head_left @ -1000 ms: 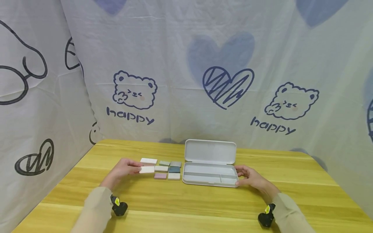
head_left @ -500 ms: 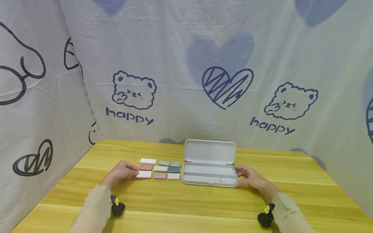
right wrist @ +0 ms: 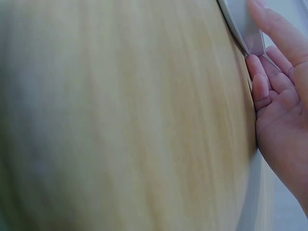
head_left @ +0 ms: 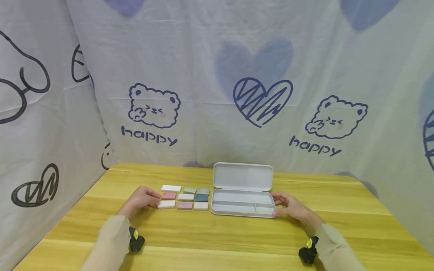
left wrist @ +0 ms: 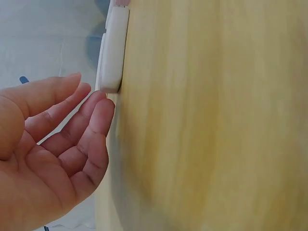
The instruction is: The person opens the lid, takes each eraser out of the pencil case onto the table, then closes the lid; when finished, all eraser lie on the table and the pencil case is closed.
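My left hand (head_left: 144, 198) is beside the front-left white eraser (head_left: 166, 204), which lies flat on the table. In the left wrist view its thumb stands apart from the eraser (left wrist: 114, 48), and the loosely bent fingertips are right at the eraser's near end. Several small rectangular erasers in pink, white, green, grey, blue and purple lie in rows to the right of that hand. Next to them a pale grey pencil case (head_left: 234, 214) lies with its lid (head_left: 242, 177) raised and its compartments bare. My right hand (head_left: 291, 207) grips the case's right end between thumb and fingers.
The wooden table (head_left: 217, 241) reaches back to a printed cloth (head_left: 203, 113) hanging behind it. Another cloth (head_left: 51, 131) hangs along the left side. Both wrists carry black camera mounts.
My left hand has lowered the white eraser from over the pink one to the table in front of it, and let it go. The right hand stays at the case.
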The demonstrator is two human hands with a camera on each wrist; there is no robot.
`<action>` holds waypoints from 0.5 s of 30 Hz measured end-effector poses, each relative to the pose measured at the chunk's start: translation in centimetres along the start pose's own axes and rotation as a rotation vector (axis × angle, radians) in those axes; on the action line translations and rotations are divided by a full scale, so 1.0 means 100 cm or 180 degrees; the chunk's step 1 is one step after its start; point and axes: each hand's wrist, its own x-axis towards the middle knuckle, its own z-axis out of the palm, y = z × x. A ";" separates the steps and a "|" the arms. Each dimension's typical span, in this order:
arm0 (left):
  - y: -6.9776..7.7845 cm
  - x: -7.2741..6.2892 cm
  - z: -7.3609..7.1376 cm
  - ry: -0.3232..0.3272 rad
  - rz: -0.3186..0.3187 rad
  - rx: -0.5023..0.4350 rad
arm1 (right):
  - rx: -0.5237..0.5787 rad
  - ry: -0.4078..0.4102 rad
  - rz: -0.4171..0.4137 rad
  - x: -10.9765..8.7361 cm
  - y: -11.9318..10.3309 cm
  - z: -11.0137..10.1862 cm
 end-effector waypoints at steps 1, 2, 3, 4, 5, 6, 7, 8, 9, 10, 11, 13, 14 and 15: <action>0.001 0.000 0.000 0.0023 -0.0001 0.0010 | -0.0001 0.0008 0.0008 0.000 0.000 0.000; 0.001 0.000 0.000 0.0043 0.0007 0.0012 | -0.0004 0.0011 0.0011 0.000 0.000 0.001; 0.003 0.001 0.001 0.0082 -0.0003 -0.0009 | -0.0004 0.0014 0.0012 0.001 0.000 0.001; 0.004 0.001 0.001 0.0113 0.0000 -0.0025 | -0.0016 -0.0001 -0.0010 0.001 0.000 0.001; 0.005 0.002 0.002 0.0161 -0.0021 -0.0062 | -0.0006 -0.0003 -0.0010 0.001 0.000 0.002; 0.007 0.003 0.002 0.0192 -0.0034 -0.0096 | 0.0005 -0.0005 -0.0012 0.001 0.000 0.002; 0.009 0.004 0.003 0.0219 -0.0053 -0.0141 | 0.0019 -0.0006 -0.0012 0.001 0.000 0.003; 0.011 0.005 0.004 0.0228 -0.0052 -0.0177 | 0.0031 -0.0014 -0.0010 0.001 -0.001 0.003; 0.013 0.006 0.004 0.0253 -0.0054 -0.0186 | 0.0042 -0.0020 -0.0017 0.001 -0.001 0.003; 0.016 0.006 0.005 0.0256 -0.0050 -0.0182 | 0.0052 -0.0027 -0.0024 0.000 -0.002 0.003; 0.018 0.007 0.006 0.0255 -0.0045 -0.0175 | 0.0072 -0.0013 -0.0007 0.000 -0.002 0.003; 0.024 0.009 0.009 0.0241 -0.0017 -0.0157 | 0.0092 -0.0018 -0.0020 -0.001 -0.003 0.002; 0.027 0.010 0.010 0.0237 0.0008 -0.0138 | 0.0091 -0.0025 -0.0028 -0.001 -0.004 0.002; 0.029 0.011 0.012 0.0238 0.0027 -0.0125 | 0.0093 -0.0033 -0.0040 -0.001 -0.004 0.002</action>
